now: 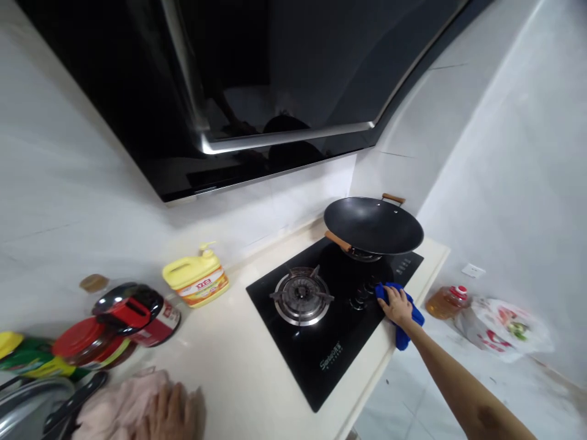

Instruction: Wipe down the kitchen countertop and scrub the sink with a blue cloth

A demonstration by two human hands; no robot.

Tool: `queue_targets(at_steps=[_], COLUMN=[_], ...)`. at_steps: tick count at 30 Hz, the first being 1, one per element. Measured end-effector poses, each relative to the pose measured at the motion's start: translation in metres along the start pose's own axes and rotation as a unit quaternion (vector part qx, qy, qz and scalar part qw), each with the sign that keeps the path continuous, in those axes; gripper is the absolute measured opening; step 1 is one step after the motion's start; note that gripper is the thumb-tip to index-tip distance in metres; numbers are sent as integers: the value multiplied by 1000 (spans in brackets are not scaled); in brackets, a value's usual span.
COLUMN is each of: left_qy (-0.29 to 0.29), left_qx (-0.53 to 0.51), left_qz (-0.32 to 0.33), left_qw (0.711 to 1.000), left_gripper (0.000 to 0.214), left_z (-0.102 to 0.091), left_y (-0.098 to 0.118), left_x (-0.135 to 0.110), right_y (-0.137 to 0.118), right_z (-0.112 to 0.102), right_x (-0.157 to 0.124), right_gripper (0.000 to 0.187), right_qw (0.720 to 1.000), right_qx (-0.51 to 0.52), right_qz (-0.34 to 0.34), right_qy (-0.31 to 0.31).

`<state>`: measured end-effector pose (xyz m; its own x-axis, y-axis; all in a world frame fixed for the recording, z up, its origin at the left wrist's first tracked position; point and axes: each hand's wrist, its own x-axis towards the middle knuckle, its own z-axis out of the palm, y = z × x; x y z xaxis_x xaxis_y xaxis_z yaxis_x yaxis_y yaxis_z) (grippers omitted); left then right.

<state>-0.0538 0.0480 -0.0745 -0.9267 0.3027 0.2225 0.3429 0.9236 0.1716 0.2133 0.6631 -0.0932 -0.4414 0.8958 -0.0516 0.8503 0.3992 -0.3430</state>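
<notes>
My right hand (398, 307) presses a blue cloth (403, 336) onto the front edge of the black gas stove (293, 351), beside the control knobs (360, 298). The cloth bunches at the fingertips and hangs over the counter edge. At the bottom left, my left hand (167, 415) lies with fingers stretched out over the edge of a crumpled pink cloth (121, 403) on the counter; its lower part is cut off by the frame. A black wok (373, 225) with wooden handles sits on the far burner. The near burner (301, 294) is uncovered.
A black range hood (293, 73) overhangs the stove. Along the wall stand a yellow pump jug (197, 278), a red-lidded jar (87, 342), a dark red-labelled jar (142, 315) and a green bottle (36, 354). An oil jug (447, 302) and a plastic bag (495, 327) are on the floor.
</notes>
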Motion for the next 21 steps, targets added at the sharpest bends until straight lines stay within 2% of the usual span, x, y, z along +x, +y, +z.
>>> queue_targets(at_steps=[2,5,7,9,13,16,19,21], left_qy=[34,88,99,114,146,148,135,95], left_qx=[-9,-4,2,4,-1,-8,-43,-92], left_qz=[5,13,34,52,61,73,96,82], left_qw=[999,996,995,992,987,986,985,988], left_gripper=[76,81,82,82,71,64,63,67], left_z=[0,1,5,10,17,15,7,2], left_y=[2,6,7,6,4,3,5,6], left_x=[-3,-7,-10,-12,-13,-13,-16,-20], right_y=[5,8,2,-14,-65,-109,-162,-211], right_z=[16,35,47,60,88,108,122,124], right_x=[-16,-64,-107,-156,-253,-303,-318,-306], right_gripper=[46,41,36,30,28,38,42,41], right_qw=[998,991,985,969,919,875,841,833], right_qx=[-30,-65,-58,-16,14,-25,-35,-34], right_qz=[-4,-23,-93,-199,-369,-475,-538,-552], right_qy=[55,112,132,142,136,93,47,10])
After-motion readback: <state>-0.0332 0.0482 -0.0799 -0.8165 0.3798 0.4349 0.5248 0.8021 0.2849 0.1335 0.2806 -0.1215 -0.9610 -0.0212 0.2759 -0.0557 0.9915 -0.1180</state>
